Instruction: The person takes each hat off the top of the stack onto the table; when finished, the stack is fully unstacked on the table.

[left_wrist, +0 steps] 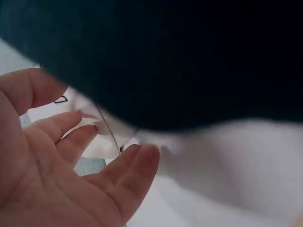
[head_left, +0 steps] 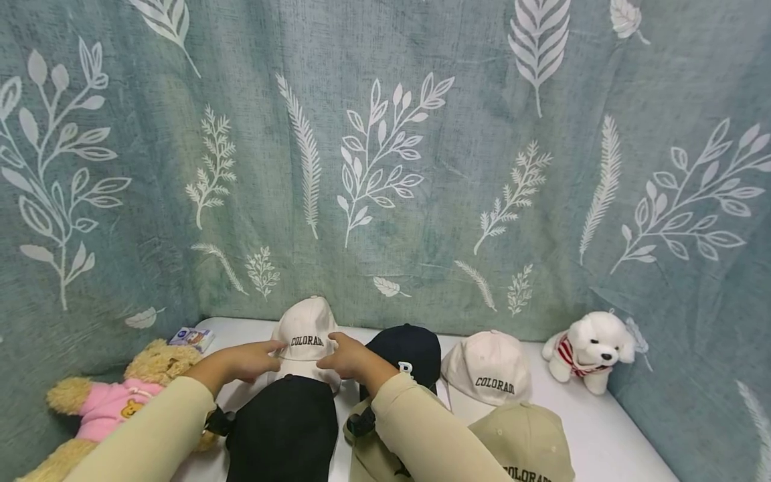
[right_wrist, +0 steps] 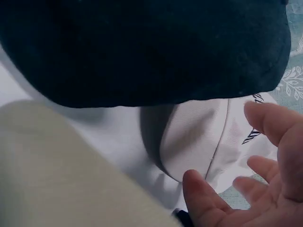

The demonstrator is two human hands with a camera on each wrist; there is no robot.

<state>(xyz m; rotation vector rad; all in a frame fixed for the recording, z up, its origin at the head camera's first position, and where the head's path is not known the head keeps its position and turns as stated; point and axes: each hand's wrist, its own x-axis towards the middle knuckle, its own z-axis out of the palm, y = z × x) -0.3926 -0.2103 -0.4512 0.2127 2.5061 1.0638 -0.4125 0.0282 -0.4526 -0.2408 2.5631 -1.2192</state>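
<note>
A cream baseball cap (head_left: 310, 314) with COLORADO lettering sits at the back left of the white table. On its left side is my left hand (head_left: 249, 361), and on its right side my right hand (head_left: 349, 359); the thumbs lie near the lettering. In the left wrist view the fingers of the left hand (left_wrist: 71, 161) are loosely bent, some against the cap's fabric (left_wrist: 106, 146). The right wrist view has the right hand (right_wrist: 279, 189) with fingers spread beside the brim (right_wrist: 194, 137). A black cap (head_left: 283, 428) stands in front, covering much of both wrist views.
Right of the hands are a navy cap (head_left: 406, 345), another cream cap (head_left: 490, 361) and a khaki cap (head_left: 530, 435). An olive cap (head_left: 376, 455) is partly under my right forearm. A teddy bear (head_left: 108, 408), small package (head_left: 193, 338) and white plush dog (head_left: 599, 341) flank them.
</note>
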